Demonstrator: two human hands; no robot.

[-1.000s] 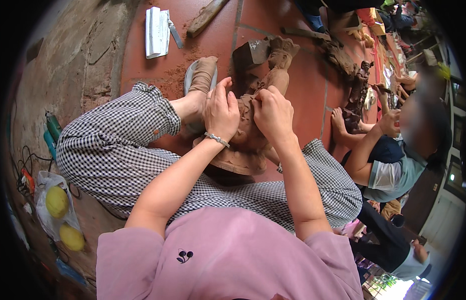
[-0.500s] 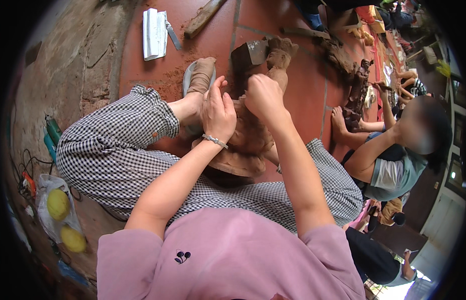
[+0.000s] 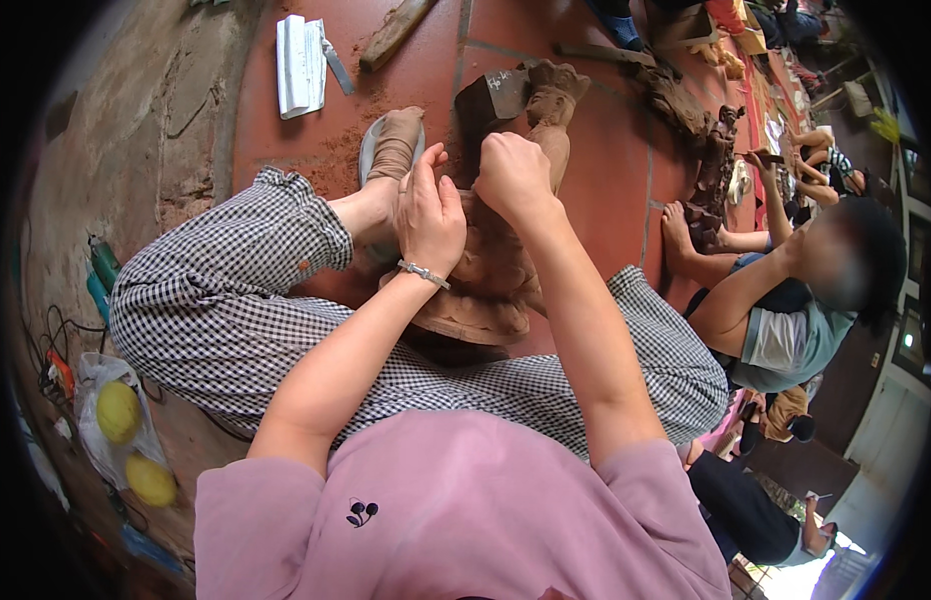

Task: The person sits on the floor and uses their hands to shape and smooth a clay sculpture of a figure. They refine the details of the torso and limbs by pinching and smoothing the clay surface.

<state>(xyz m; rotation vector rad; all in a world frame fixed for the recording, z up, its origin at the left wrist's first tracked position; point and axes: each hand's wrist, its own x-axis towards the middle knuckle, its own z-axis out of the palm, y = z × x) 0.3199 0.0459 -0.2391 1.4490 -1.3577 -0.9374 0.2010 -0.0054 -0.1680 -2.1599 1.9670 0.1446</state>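
Right hand: (image 3: 513,180) curled into a fist over the middle of the carving, back of the hand upward; I cannot tell whether anything is inside the grip.
Left hand: (image 3: 431,228) flat, fingers straight and pointing up the frame, along the carving's left side; how much it touches is hidden.
Carved figure: (image 3: 493,268) reddish-brown, at the centre of the frame, between the person's legs in checked trousers (image 3: 221,280), its middle partly covered by the hands.
Long axis: slants from the lower centre to the upper centre, leaning right; the crowned head (image 3: 553,100) points to the top of the frame, the broad base (image 3: 473,320) toward the lap.
Base edge: rounded and scalloped, close to the trousers.
Head's left side: a dark block (image 3: 493,100) stands just beside it.
Room to the right: red tiled floor (image 3: 611,180) stretches from the carving to a co-worker's bare foot (image 3: 678,228).
Upper left: folded white paper (image 3: 301,68) and a narrow metal strip (image 3: 338,68) lie near a wooden piece (image 3: 398,32).
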